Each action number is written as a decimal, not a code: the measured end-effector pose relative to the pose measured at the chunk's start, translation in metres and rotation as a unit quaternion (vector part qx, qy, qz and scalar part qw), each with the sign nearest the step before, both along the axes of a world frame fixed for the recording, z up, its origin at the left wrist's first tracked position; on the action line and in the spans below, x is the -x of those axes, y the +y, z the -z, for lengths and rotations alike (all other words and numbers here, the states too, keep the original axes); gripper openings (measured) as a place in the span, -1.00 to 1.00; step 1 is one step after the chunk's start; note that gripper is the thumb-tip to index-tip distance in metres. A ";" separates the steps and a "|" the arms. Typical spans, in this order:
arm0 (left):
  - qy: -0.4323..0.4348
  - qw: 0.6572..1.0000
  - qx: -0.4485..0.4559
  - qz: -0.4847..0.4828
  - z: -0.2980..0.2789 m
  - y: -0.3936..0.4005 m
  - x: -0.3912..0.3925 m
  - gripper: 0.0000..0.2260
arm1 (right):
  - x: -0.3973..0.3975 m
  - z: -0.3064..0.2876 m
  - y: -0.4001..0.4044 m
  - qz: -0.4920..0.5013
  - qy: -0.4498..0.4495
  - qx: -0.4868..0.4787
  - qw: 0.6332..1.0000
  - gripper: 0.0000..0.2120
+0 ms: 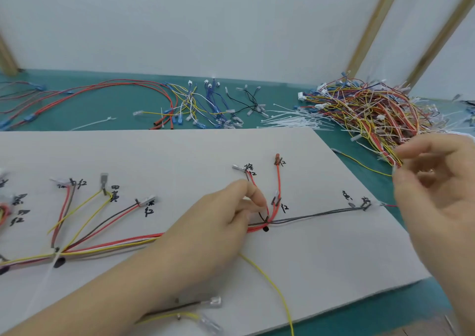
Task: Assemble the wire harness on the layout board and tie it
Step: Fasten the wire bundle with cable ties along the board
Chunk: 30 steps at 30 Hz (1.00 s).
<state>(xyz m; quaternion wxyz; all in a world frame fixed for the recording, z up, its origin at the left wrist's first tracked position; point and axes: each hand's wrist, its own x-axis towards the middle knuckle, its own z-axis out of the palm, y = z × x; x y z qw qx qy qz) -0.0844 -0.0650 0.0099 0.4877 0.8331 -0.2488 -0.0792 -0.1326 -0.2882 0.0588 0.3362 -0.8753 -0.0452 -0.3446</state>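
The green worktop carried the white layout board, where the wire harness lay. The left hand pinched its wires near a branch; the right hand, blurred, hovered loosely curled, apparently holding nothing.

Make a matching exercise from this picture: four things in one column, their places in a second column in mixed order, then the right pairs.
Things:
1. left hand
2. right hand
3. loose cable ties
4. tangled wire pile

Places:
A. green mat, just beyond the board's far edge
B. far right of the mat, by the wall
C. on the wires at the board's middle
D. raised off the board's right end

Pairs: 1-C, 2-D, 3-A, 4-B
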 end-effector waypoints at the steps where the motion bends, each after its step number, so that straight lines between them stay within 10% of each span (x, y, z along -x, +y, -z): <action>1: 0.044 0.998 0.045 -0.015 -0.002 0.001 -0.002 -0.72 | 0.009 0.002 0.019 -0.051 0.048 0.027 0.997 -0.88; 4: 0.107 0.976 0.184 -0.039 -0.011 0.004 -0.007 -0.66 | 0.023 0.020 0.060 -0.134 0.242 0.180 0.944 -0.65; 11: 0.143 0.945 0.293 -0.034 -0.024 0.012 -0.011 -0.68 | 0.020 0.022 0.069 -0.138 0.332 0.276 0.891 -0.76; 17: 0.085 0.985 0.137 0.066 -0.017 0.007 -0.006 -0.87 | 0.005 0.007 0.031 -0.171 0.384 0.024 0.907 -0.92; 30: -0.114 0.991 -0.016 0.073 -0.007 -0.006 0.001 -0.72 | -0.024 0.008 -0.077 -0.047 0.376 -0.123 0.917 -0.75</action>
